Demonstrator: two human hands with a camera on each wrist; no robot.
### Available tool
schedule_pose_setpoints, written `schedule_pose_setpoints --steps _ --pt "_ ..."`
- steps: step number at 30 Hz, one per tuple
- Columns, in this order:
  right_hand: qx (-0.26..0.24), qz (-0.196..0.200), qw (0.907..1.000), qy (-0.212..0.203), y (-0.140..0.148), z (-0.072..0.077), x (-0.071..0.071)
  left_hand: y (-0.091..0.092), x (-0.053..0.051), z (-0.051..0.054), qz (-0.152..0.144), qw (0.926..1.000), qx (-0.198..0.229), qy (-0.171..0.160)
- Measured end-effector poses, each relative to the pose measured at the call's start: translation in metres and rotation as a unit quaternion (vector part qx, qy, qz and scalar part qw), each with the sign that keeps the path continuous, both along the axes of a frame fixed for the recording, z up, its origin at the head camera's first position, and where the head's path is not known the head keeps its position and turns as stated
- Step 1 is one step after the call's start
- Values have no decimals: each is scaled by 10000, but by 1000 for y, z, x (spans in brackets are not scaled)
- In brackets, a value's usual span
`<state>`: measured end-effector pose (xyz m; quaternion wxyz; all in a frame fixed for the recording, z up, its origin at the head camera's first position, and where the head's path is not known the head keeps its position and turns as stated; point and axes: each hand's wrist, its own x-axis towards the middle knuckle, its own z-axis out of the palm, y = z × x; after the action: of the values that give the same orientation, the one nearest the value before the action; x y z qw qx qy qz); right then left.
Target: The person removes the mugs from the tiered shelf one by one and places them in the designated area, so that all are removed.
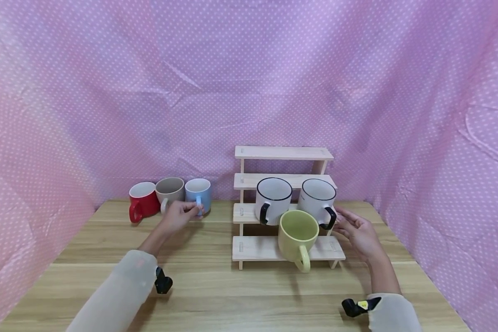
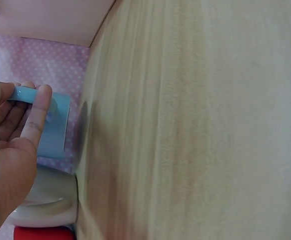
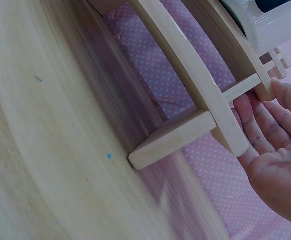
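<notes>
My left hand (image 1: pixel 180 216) pinches the handle of a light blue mug (image 1: pixel 204 193) between thumb and fingers. In the left wrist view the blue mug (image 2: pixel 54 132) looks slightly raised, a narrow gap showing between its base and the tabletop. Over on the right, my right hand (image 1: pixel 360 233) holds the right edge of a wooden tiered shelf (image 1: pixel 257 249). The right wrist view has its thumb against the end of a shelf board (image 3: pixel 263 90), fingers curled beneath. On that tier stand two white mugs, one left (image 1: pixel 269 207) and one right (image 1: pixel 311 205), both with black handles.
A yellow-green mug (image 1: pixel 294 242) stands on the lowest tier, handle forward. Left of the blue mug are a grey-beige mug (image 1: pixel 172 191) and a red mug (image 1: pixel 148 204) on the wooden table (image 1: pixel 249 299). Pink dotted cloth (image 1: pixel 249 92) hangs behind and at both sides.
</notes>
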<state>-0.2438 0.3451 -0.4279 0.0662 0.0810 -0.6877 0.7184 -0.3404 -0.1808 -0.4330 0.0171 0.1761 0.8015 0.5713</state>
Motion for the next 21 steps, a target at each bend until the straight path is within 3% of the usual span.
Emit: schedule_pose_setpoints --steps 8,16,21 --pt "64 -16 10000 -42 1 -1 -2 -3 -2 -12 87 9999 -17 -96" --pt "29 -41 10000 18 1 -1 -3 -11 -2 -15 464 9944 372 -869" --pt "3 -50 10000 10 2 -2 -2 -12 -5 -17 574 9924 469 -982"
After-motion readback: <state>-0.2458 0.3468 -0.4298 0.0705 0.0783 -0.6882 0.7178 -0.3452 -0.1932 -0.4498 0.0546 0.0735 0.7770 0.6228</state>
